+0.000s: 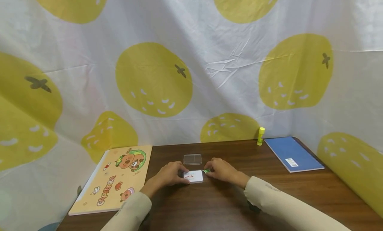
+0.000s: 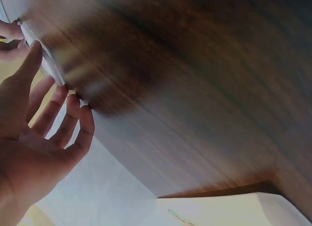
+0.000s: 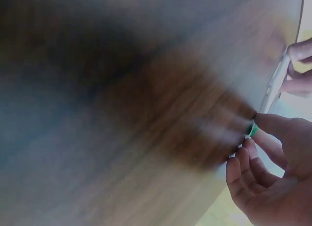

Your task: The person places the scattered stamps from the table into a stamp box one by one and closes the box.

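One left hand grips a card case. To its right, the right hand pinches a green slip.

From my distant seat I am watching the right hand occupying the lower right of the frame, its thumb and index finger pinching a small green piece. Its other fingers are curving just to the left, close to the brown wood-grained table. Above them I am seeing a thin white block nearly edge-on, slanting toward the upper right, where the left hand is gripping its far end. The table is spreading blurrily across the left and centre, darkening in the upper left. A pale yellowish background is showing along the bottom, beside the right hand.
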`<state>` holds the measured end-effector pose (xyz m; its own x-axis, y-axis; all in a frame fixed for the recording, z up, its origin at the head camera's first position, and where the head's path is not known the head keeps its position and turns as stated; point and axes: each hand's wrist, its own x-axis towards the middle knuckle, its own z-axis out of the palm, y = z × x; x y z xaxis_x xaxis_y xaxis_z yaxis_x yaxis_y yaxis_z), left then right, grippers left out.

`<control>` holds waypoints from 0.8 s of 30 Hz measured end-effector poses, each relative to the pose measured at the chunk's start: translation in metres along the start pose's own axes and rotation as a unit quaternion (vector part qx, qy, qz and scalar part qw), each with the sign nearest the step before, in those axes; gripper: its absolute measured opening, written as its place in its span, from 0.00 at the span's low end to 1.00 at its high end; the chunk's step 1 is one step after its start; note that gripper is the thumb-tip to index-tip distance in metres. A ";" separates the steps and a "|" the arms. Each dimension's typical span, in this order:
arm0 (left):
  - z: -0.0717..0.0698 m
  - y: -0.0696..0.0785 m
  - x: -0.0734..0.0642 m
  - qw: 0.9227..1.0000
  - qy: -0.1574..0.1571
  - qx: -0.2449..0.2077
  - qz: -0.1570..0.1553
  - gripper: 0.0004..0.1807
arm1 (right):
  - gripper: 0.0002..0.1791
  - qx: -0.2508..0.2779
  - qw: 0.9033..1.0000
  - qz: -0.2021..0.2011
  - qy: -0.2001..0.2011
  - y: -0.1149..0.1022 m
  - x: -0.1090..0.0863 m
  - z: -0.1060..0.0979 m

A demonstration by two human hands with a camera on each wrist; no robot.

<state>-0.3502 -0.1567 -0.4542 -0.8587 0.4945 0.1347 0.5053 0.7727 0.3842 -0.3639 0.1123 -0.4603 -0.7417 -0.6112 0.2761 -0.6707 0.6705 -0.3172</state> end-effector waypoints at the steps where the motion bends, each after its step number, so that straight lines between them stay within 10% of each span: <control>1: 0.000 0.000 0.000 1.000 0.001 0.000 0.000 0.26 | 0.08 0.005 1.000 0.000 -0.001 -0.001 -0.001 0.000; 24: -0.001 0.001 0.000 1.000 -0.002 -0.010 -0.007 0.26 | 0.10 0.059 0.998 -0.001 0.022 -0.007 -0.001 0.004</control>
<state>-0.3498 -0.1567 -0.4526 -0.8649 0.4857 0.1265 0.4921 0.7709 0.4044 -0.3582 0.1068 -0.4619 -0.7417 -0.5920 0.3153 -0.6684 0.6130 -0.4213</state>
